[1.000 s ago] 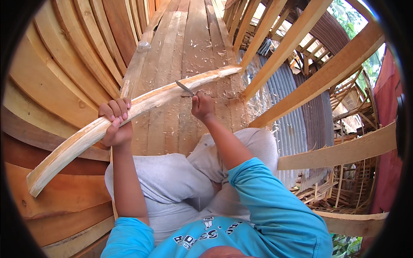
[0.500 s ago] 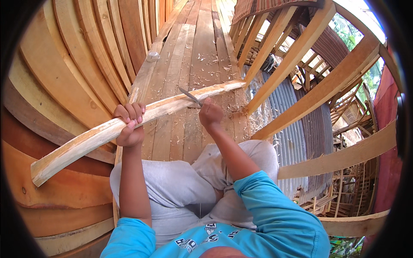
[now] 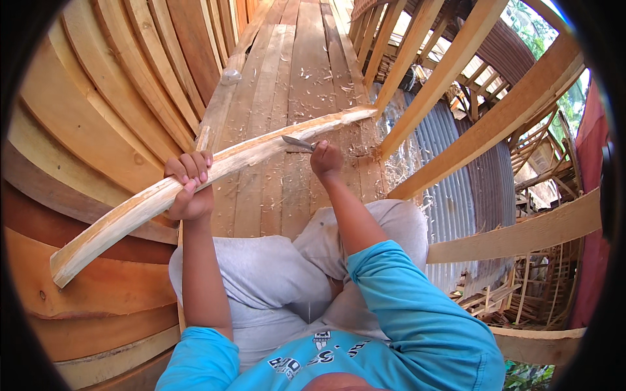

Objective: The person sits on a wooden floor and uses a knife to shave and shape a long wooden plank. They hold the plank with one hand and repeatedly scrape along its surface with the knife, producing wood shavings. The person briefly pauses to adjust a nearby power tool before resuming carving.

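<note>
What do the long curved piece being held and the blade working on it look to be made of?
The long curved piece, gripped by the left hand, looks like raw, unfinished wood: pale, with streaky grain, rough cut faces and a splintered far end. The blade in the right hand appears to be bare metal, grey with a dull sheen. Its handle is hidden in the fist.

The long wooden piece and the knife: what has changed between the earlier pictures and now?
The right hand has drawn the knife a little way back along the long wooden piece, toward the left hand. Both grips stayed as they were, and the piece's far end still rests on the plank floor.
</note>
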### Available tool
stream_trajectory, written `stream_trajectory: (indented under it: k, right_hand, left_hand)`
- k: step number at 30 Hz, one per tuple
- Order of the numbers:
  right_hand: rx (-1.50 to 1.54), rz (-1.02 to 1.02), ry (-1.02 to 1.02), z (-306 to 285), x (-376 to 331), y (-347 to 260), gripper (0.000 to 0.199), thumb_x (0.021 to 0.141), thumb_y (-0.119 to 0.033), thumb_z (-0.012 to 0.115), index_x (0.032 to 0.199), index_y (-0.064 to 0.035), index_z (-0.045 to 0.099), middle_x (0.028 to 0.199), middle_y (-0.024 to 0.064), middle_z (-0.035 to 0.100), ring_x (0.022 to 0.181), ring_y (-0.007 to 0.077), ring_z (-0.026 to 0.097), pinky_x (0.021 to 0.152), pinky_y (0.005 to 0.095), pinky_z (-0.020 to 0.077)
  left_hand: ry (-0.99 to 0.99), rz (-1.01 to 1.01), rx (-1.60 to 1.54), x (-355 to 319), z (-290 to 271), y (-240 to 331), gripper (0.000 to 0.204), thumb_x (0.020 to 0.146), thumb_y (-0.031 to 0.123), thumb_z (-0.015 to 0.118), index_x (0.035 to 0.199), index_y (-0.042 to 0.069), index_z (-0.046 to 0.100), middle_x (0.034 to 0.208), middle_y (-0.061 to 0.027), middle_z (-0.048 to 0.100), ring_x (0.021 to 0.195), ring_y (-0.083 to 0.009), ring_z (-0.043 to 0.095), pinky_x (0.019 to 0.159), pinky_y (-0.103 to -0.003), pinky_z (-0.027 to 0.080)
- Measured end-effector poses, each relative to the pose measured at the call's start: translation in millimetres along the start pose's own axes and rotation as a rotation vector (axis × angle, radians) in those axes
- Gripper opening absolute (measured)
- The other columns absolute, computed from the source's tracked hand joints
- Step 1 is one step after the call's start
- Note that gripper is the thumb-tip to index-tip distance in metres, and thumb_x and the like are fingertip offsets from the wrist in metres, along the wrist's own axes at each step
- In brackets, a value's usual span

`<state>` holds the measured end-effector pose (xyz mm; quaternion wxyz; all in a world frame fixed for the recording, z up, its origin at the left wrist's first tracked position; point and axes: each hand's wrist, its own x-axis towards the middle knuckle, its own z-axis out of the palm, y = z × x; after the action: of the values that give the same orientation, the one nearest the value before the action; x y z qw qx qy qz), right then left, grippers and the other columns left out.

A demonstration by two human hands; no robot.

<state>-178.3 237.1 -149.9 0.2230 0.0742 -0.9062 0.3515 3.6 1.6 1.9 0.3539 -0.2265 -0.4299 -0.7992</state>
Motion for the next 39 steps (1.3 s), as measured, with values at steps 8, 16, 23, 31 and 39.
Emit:
stream_trajectory:
  k: [8,16,23,31,39]
  right_hand:
    - [-0.175,0.401,-0.12,-16.7,19.2,90.5,0.054,0.097,-0.037,0.032,0.104,0.0053,0.064,0.109,0.0345,0.062,0.102,0.0477,0.062,0.089,0.0529,0.0472]
    - [0.276,0.288,-0.021,-11.2,17.2,-17.5,0.06,0.098,-0.034,0.03,0.07,0.0064,0.065,0.074,0.0331,0.062,0.074,0.0523,0.062,0.073,0.0593,0.0461]
    - [0.093,0.318,-0.112,-29.2,1.6,-54.2,0.059,0.097,-0.034,0.032,0.076,0.0074,0.068,0.079,0.0338,0.063,0.08,0.0519,0.064,0.077,0.0586,0.0486]
    - [-0.064,0.469,-0.01,-32.9,24.6,22.2,0.061,0.097,-0.036,0.031,0.08,0.0083,0.068,0.086,0.0321,0.066,0.084,0.0502,0.065,0.081,0.057,0.0491]
    - [-0.005,0.032,-0.362,-53.0,-11.8,-88.0,0.063,0.098,-0.037,0.029,0.08,0.008,0.069,0.086,0.0328,0.066,0.086,0.0507,0.065,0.084,0.0552,0.0496]
  left_hand:
    - [-0.039,0.021,-0.074,4.6,-0.1,-16.0,0.023,0.068,0.012,0.061,0.077,0.016,0.04,0.066,0.001,0.041,0.067,-0.0137,0.044,0.081,-0.036,0.037]
    - [-0.011,0.036,-0.028,2.6,3.7,-8.4,0.023,0.067,0.011,0.06,0.076,0.015,0.039,0.066,0.0006,0.04,0.065,-0.0136,0.043,0.08,-0.036,0.038]
    - [-0.024,0.033,-0.023,3.1,-1.2,-4.9,0.022,0.067,0.012,0.06,0.075,0.016,0.04,0.065,0.0012,0.041,0.065,-0.0132,0.043,0.079,-0.035,0.037]
    - [-0.02,0.005,-0.045,7.6,11.3,-6.9,0.023,0.068,0.013,0.061,0.076,0.016,0.041,0.066,0.0011,0.042,0.066,-0.0129,0.044,0.08,-0.034,0.037]
    - [-0.006,0.015,0.004,-0.1,-5.3,0.2,0.023,0.069,0.012,0.062,0.076,0.015,0.041,0.066,0.0011,0.042,0.066,-0.0132,0.043,0.08,-0.035,0.037]
